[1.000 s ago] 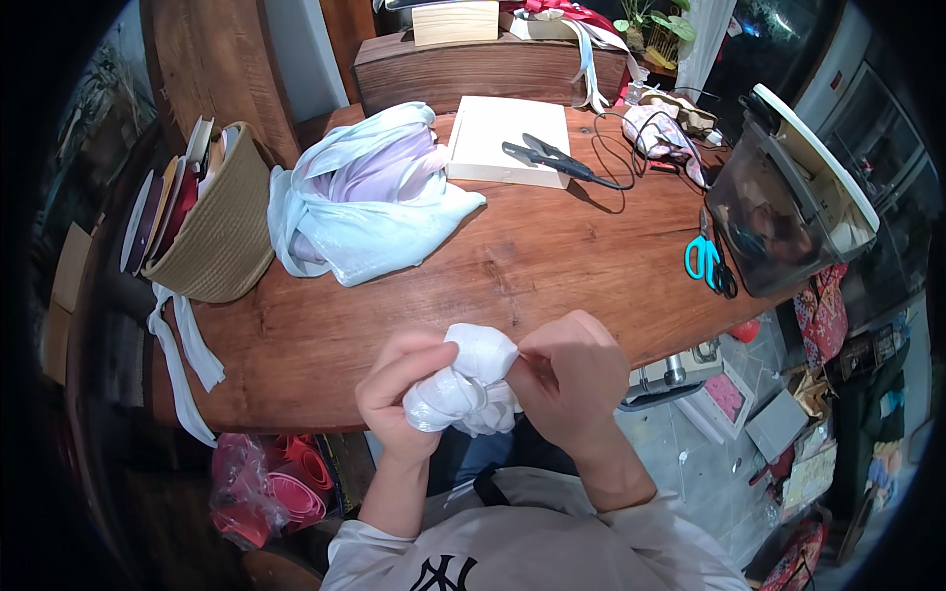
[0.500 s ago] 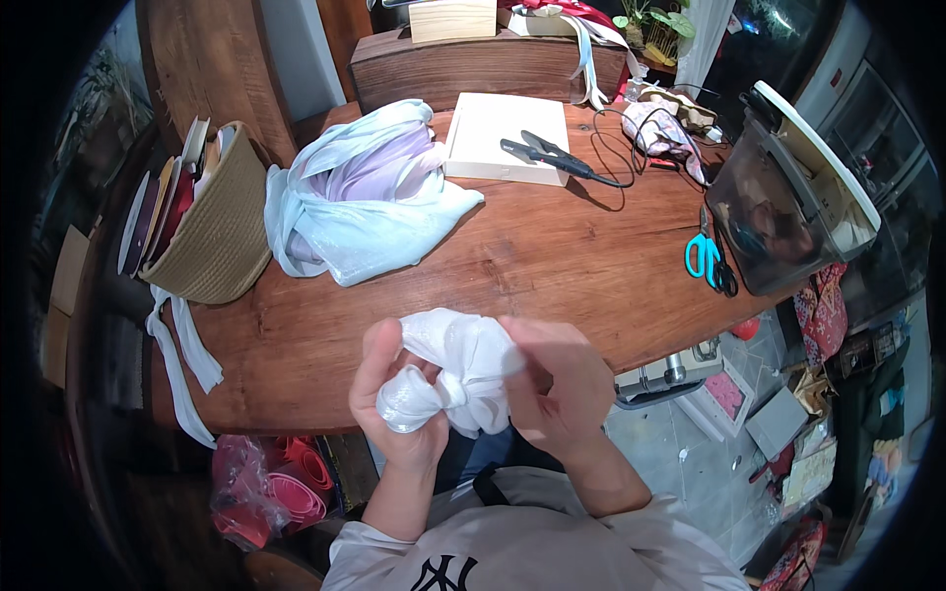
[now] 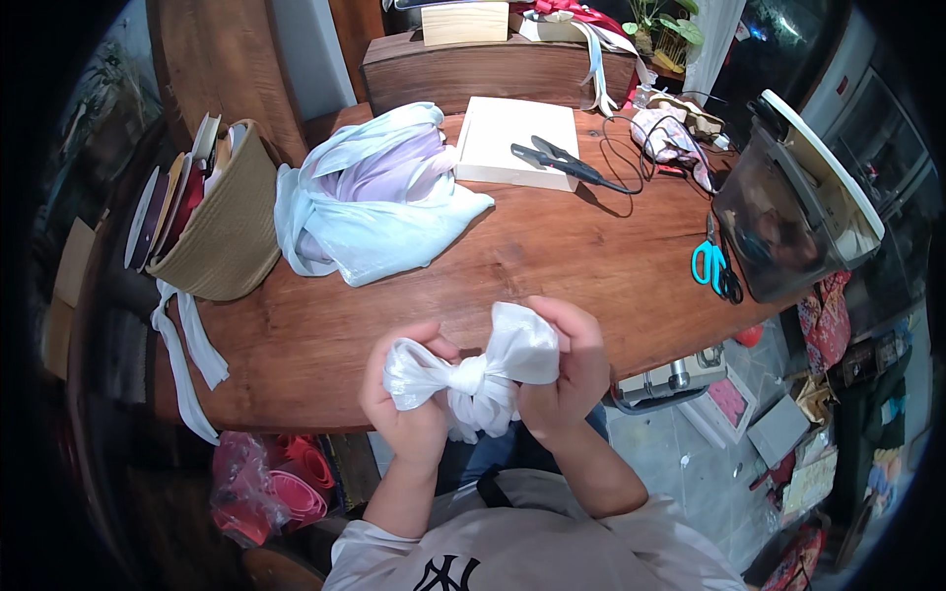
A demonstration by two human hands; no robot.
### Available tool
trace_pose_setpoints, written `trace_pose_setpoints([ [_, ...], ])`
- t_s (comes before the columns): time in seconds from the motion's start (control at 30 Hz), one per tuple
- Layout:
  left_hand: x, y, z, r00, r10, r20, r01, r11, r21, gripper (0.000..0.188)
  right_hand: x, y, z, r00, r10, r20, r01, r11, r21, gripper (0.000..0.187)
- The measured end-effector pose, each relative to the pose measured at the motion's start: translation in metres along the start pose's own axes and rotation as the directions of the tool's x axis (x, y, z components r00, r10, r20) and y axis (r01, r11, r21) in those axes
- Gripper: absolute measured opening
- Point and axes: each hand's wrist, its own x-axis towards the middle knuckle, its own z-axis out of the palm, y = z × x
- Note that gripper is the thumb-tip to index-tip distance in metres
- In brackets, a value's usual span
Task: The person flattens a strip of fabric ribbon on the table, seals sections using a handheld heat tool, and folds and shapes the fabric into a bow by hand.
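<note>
A shiny white fabric bow (image 3: 471, 374) is held up over the table's front edge, its knot in the middle and gathered folds hanging below. My left hand (image 3: 402, 394) curls round the bow's left loop. On the other side, my right hand (image 3: 572, 369) grips the right loop, thumb below and fingers behind the cloth. Both sets of fingertips are partly hidden by the fabric.
Pale blue and lilac cloth (image 3: 379, 197) lies heaped on the wooden table (image 3: 512, 256). Behind it, a black heat tool (image 3: 557, 160) rests on a white box (image 3: 483, 123). Teal-handled scissors (image 3: 708, 266) sit by a clear bin (image 3: 778, 217); a woven basket (image 3: 227, 227) holds ribbon spools.
The bow has turned so its knot faces me and both loops spread sideways. My right hand has shifted from the folds to the right loop, which now stands out.
</note>
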Motion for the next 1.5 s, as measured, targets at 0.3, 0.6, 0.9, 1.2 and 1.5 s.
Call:
trace_pose_setpoints([
  [0.3, 0.0, 0.005, -0.005, 0.999, -0.039, 0.004, 0.039, 0.999, -0.001, 0.013, 0.014, -0.009, -0.002, 0.96, -0.163, 0.229, 0.205, 0.963, -0.175, 0.034],
  [0.6, -0.001, 0.003, -0.002, 0.992, 0.011, -0.124, -0.007, 0.999, 0.031, 0.005, 0.007, -0.028, 0.005, 0.891, 0.446, 0.08, -0.453, 0.873, 0.183, 0.018],
  [0.9, -0.005, -0.007, -0.003, 0.976, 0.107, -0.187, -0.088, 0.99, 0.108, 0.007, -0.014, -0.014, 0.025, 0.865, 0.502, 0.016, -0.458, 0.775, 0.435, 0.017],
  [1.2, -0.007, -0.012, -0.003, 0.969, 0.153, -0.195, -0.114, 0.974, 0.197, 0.007, -0.029, -0.005, 0.031, 0.929, 0.341, -0.147, -0.29, 0.914, 0.284, 0.021],
  [1.5, -0.004, -0.026, -0.026, 0.825, 0.565, 0.014, -0.468, 0.67, 0.576, 0.017, 0.016, -0.009, 0.0, 0.797, 0.507, 0.328, -0.58, 0.794, 0.183, 0.011],
])
